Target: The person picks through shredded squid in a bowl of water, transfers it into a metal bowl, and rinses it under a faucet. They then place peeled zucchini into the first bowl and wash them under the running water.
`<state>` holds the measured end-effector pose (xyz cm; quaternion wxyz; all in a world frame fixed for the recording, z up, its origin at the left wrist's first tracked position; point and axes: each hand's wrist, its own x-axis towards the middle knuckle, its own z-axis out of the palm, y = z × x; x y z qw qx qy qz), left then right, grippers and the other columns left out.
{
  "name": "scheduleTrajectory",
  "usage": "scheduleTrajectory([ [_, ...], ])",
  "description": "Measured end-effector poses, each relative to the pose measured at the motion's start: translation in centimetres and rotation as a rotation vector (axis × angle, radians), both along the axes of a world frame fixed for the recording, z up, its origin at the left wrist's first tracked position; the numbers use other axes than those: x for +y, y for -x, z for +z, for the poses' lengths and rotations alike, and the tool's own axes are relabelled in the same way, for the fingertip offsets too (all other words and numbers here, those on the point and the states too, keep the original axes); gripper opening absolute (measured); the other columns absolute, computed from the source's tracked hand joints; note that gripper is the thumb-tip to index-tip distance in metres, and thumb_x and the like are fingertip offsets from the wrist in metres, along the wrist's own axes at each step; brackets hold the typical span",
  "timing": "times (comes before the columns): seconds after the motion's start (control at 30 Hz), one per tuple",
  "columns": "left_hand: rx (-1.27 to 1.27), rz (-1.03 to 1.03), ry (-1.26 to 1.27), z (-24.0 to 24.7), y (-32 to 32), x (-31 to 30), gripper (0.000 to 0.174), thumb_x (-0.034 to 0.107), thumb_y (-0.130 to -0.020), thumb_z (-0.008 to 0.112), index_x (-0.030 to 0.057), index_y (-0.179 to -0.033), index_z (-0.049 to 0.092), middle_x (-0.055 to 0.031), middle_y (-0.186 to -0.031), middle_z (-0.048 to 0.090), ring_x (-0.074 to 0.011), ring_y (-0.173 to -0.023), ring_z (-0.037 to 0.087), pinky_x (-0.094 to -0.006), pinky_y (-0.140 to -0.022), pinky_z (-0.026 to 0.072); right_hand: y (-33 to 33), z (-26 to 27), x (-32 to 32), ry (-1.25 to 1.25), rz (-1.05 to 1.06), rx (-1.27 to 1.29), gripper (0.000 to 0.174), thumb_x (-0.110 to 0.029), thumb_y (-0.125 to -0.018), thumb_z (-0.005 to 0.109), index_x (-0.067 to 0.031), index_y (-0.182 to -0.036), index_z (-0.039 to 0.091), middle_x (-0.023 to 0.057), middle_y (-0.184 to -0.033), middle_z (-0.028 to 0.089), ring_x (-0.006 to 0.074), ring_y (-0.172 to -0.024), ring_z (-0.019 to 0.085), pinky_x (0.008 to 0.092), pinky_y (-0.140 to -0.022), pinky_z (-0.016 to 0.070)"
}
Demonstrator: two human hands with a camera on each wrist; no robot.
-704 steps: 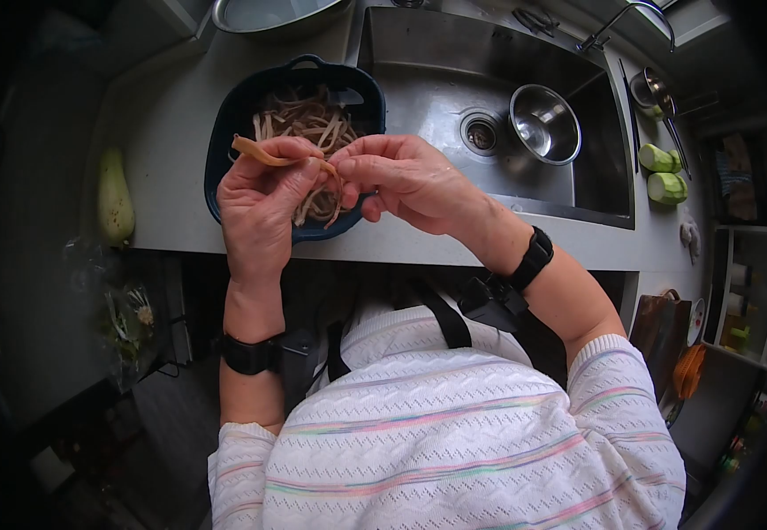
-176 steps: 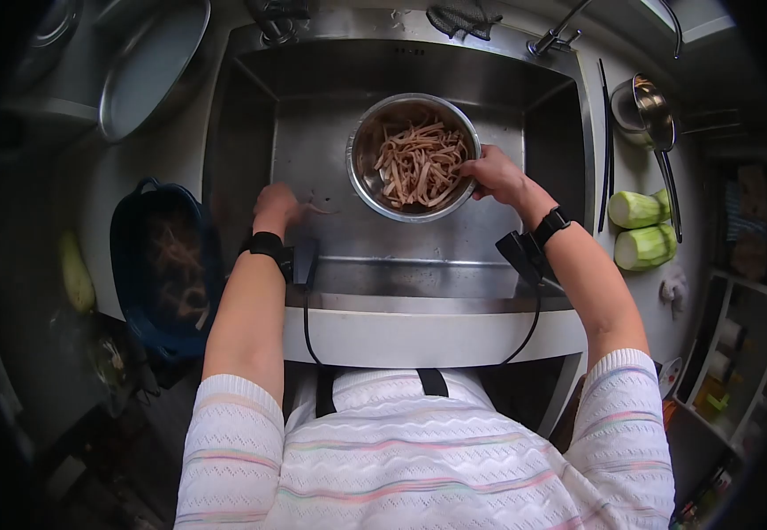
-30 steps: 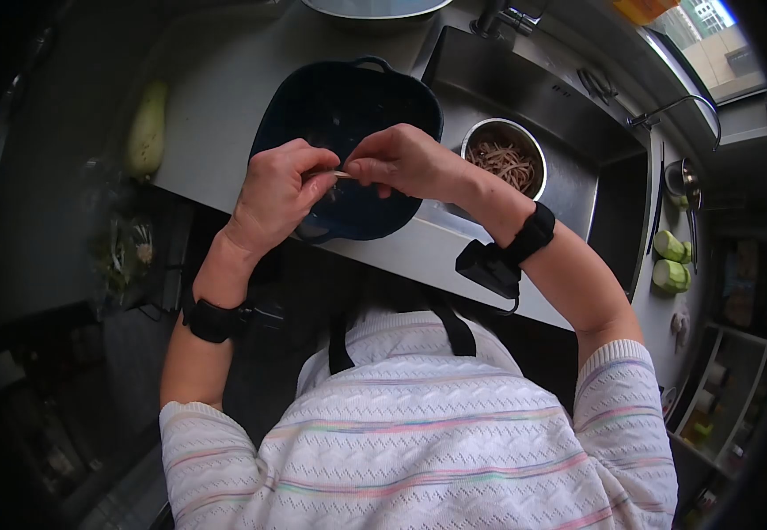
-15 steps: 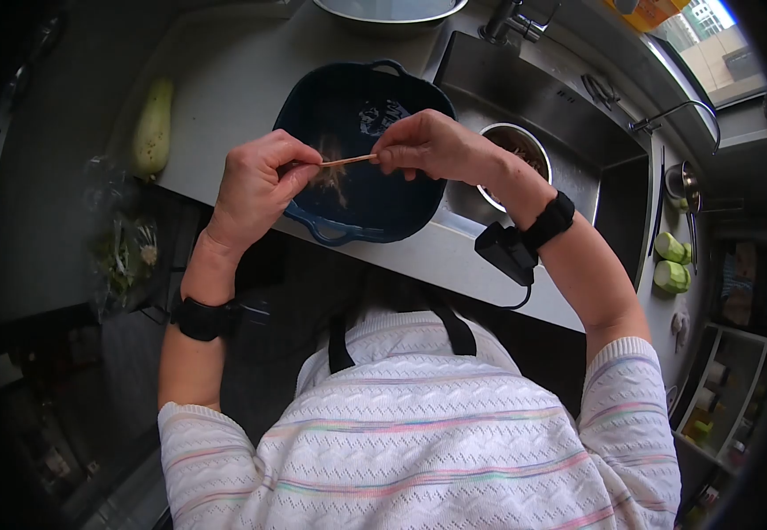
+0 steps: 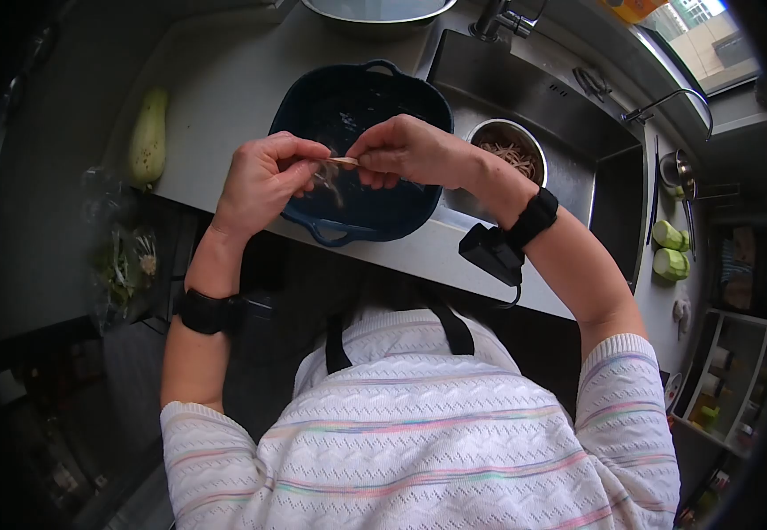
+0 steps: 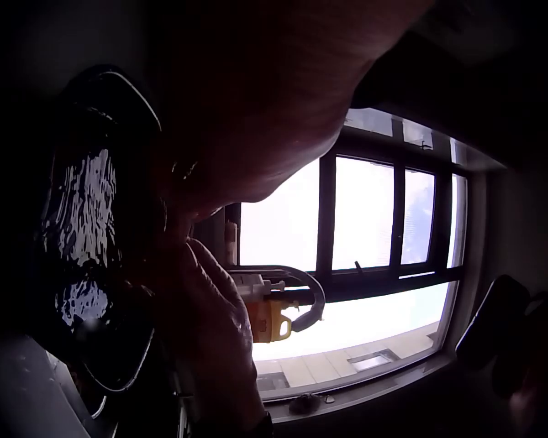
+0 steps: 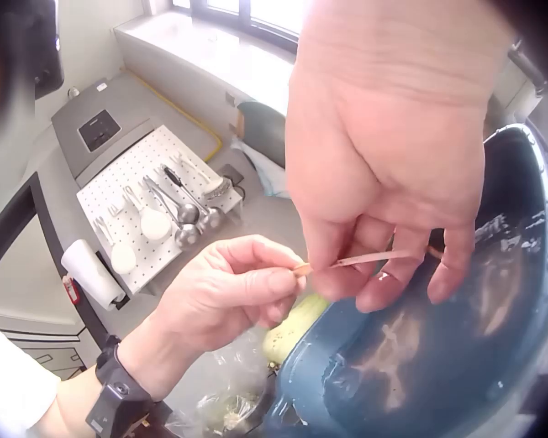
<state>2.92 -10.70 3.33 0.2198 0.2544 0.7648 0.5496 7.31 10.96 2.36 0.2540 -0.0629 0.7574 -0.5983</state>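
Note:
Over the blue basin (image 5: 419, 216), my two hands pinch a thin, pale brown strip (image 7: 365, 259) between them. My left hand (image 5: 260, 181) holds one end between thumb and forefinger. Just to its right, my right hand (image 5: 412, 155) pinches the strip too, its other fingers curled below. The basin holds water, with a few pale strips (image 7: 397, 351) lying under the surface. To the right, a steel bowl (image 5: 540, 166) in the sink contains a pile of similar brown strips (image 5: 509, 152), partly behind my right forearm. In the left wrist view the hands are dark against the window.
The steel sink (image 5: 569, 132) adjoins the counter on the right, with a tap (image 5: 494, 22) behind it. A large metal basin (image 5: 379, 18) stands at the back. A pale green squash (image 5: 148, 141) lies at the left; peeled green pieces (image 5: 671, 263) lie at the far right.
Earlier, strips filled the blue basin; later the bowl held a pile, with my right hand at its rim. Within the last second my hands drew apart with a strip, then came closer again.

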Motion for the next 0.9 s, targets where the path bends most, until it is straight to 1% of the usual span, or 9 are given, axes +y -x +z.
scheduleTrajectory([
  [0.13,0.289,-0.061,0.363,-0.7,1.5,0.6,0.035,0.0,-0.074,0.063,0.0057,-0.108,0.06,-0.0069,-0.095,0.058,-0.0164,-0.082,0.059,-0.0258,-0.072,0.0499,1.2,-0.5,0.4,-0.115,-0.015,0.052,0.02,-0.011,-0.085,0.054,-0.0017,-0.102,0.063,0.0062,-0.08,0.064,0.0174,-0.077,0.062,0.0315,-0.071,0.0507],
  [0.2,0.504,-0.193,0.523,-2.6,1.6,1.0,0.046,0.001,-0.07,0.065,0.009,-0.115,0.056,-0.0089,-0.107,0.054,-0.022,-0.094,0.055,-0.0303,-0.081,0.0472,2.1,-2.0,0.6,-0.933,0.156,0.319,0.022,-0.008,-0.083,0.053,-0.0046,-0.102,0.063,0.0086,-0.088,0.065,0.0251,-0.085,0.063,0.0353,-0.076,0.0504],
  [0.23,0.716,-0.329,0.683,-2.8,1.4,1.5,0.057,0.002,-0.067,0.067,0.0124,-0.121,0.052,-0.0109,-0.118,0.05,-0.0275,-0.106,0.051,-0.0347,-0.09,0.0445,2.0,-3.1,0.7,-0.935,0.156,0.32,0.022,-0.008,-0.083,0.053,-0.0046,-0.102,0.063,0.0086,-0.088,0.065,0.0251,-0.085,0.063,0.0353,-0.076,0.0504],
  [0.3,0.549,-0.416,0.826,-3.1,1.4,2.9,0.065,0.002,-0.064,0.067,0.016,-0.124,0.048,-0.0131,-0.131,0.038,-0.0325,-0.116,0.041,-0.0402,-0.098,0.0376,1.7,-4.4,0.5,-1.159,0.247,0.546,0.024,-0.009,-0.083,0.049,-0.0086,-0.103,0.064,0.0099,-0.099,0.063,0.0295,-0.096,0.06,0.0358,-0.082,0.0486],
  [0.43,0.61,-0.479,0.96,-4.9,1.4,3.7,0.048,-0.003,-0.065,0.06,0.0128,-0.111,0.057,-0.0171,-0.126,0.042,-0.0336,-0.108,0.048,-0.0403,-0.09,0.0431,1.5,-4.0,-0.5,-1.142,0.309,0.47,0.025,-0.012,-0.085,0.047,-0.0107,-0.104,0.063,0.0098,-0.105,0.062,0.027,-0.102,0.058,0.0336,-0.086,0.0471],
  [0.5,0.607,-0.521,1.016,-5.3,2.0,3.6,0.034,-0.004,-0.065,0.059,0.0079,-0.098,0.063,-0.0188,-0.11,0.054,-0.0341,-0.097,0.055,-0.0399,-0.083,0.0465,1.7,-3.3,-0.9,-1.178,0.463,0.217,0.028,-0.014,-0.086,0.044,-0.0125,-0.106,0.063,0.0089,-0.107,0.061,0.0261,-0.103,0.058,0.0332,-0.087,0.0468],
  [0.63,0.61,-0.539,1.026,-5.0,2.5,3.0,0.023,-0.004,-0.065,0.058,0.0036,-0.085,0.066,-0.0195,-0.088,0.061,-0.0343,-0.088,0.059,-0.0389,-0.076,0.0484,2.0,-3.5,-0.6,-1.143,0.421,0.21,0.025,-0.016,-0.085,0.046,-0.0112,-0.101,0.065,0.0089,-0.103,0.063,0.0264,-0.098,0.06,0.0336,-0.085,0.0477],
  [0.73,0.503,-0.475,0.849,-4.1,3.0,2.8,0.019,-0.003,-0.064,0.061,0.0014,-0.081,0.066,-0.02,-0.076,0.061,-0.0335,-0.081,0.061,-0.0369,-0.072,0.0489,2.3,-2.1,1.1,-0.859,0.361,0.381,0.02,-0.021,-0.081,0.059,-0.0044,-0.09,0.067,0.0133,-0.073,0.065,0.0245,-0.072,0.063,0.0323,-0.066,0.0494],
  [0.9,0.109,-0.247,0.489,-2.4,4.5,1.9,0.013,0.001,-0.063,0.067,-0.001,-0.076,0.066,-0.0077,-0.065,0.063,-0.0132,-0.063,0.06,-0.0278,-0.062,0.048,1.8,-0.4,2.9,-0.551,0.111,0.131,0.016,-0.015,-0.08,0.059,-0.0042,-0.089,0.067,0.0052,-0.066,0.062,0.0107,-0.058,0.058,0.0238,-0.055,0.0474],
])
